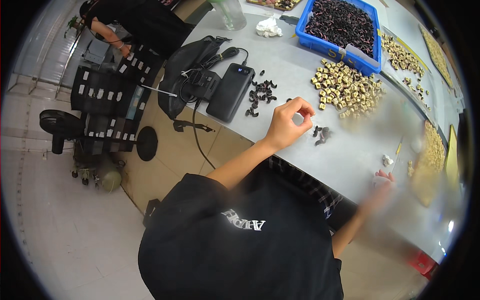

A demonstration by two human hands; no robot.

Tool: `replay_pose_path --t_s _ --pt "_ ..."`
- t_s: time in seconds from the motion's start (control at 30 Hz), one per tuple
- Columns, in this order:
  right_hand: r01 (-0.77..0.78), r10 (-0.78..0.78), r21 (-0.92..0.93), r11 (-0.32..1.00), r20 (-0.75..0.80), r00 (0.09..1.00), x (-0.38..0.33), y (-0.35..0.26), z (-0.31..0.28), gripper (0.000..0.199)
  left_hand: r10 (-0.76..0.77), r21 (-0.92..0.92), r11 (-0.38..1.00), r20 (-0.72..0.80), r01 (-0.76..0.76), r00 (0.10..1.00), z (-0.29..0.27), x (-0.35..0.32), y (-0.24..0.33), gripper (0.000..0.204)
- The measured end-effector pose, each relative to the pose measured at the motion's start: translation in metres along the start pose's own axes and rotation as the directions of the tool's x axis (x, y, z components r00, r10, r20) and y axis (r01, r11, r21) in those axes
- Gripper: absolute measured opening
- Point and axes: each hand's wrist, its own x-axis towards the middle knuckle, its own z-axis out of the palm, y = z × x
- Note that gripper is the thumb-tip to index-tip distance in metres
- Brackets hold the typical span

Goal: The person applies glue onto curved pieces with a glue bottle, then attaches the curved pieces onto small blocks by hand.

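Note:
My left hand (290, 125) is over the grey table, its thumb and forefinger pinched together in a ring. Whatever the fingertips hold, if anything, is too small to make out. Close by its fingertips lie a few small dark curved pieces (320, 135). More of these black curved pieces (261, 96) are scattered to its left. Beyond the hand spreads a heap of small cream-and-gold cubes (345, 90) with dark markings. My right hand (382, 182) is at the table's near right side, hazy in the picture. Its fingertips show, but its grip is blurred.
A blue bin (372, 65) full of dark curved pieces stands at the back. Left of my hand are a black power bank (231, 92), cables and a black mesh bag (175, 75). Crumpled tissue (269, 27) lies behind. Another person (135, 22) works at far left, near a fan (60, 125).

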Motion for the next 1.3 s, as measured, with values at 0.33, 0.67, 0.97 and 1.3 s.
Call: replay_pose_path --t_s 0.33,0.67,0.97,1.3 --pt "0.017 -0.017 -0.030 0.999 -0.010 1.000 -0.001 -0.008 0.003 0.036 -0.006 -0.035 0.999 -0.003 0.006 1.000 0.000 -0.004 -0.008 0.017" --pt "-0.008 0.007 -0.026 1.000 -0.046 0.999 -0.001 -0.004 -0.003 0.034 -0.108 -0.242 0.966 -0.066 0.089 0.992 0.002 -0.007 -0.014 0.015" --pt "0.009 -0.009 0.046 0.999 0.009 1.000 -0.003 -0.006 0.006 0.032 -0.307 -0.385 0.880 -0.011 0.279 0.952 -0.005 -0.011 -0.016 0.034" --pt "-0.026 0.024 0.039 0.999 0.044 0.999 -0.001 -0.012 0.002 0.036 -0.331 -0.385 0.868 0.022 0.314 0.943 -0.002 -0.012 -0.015 0.031"
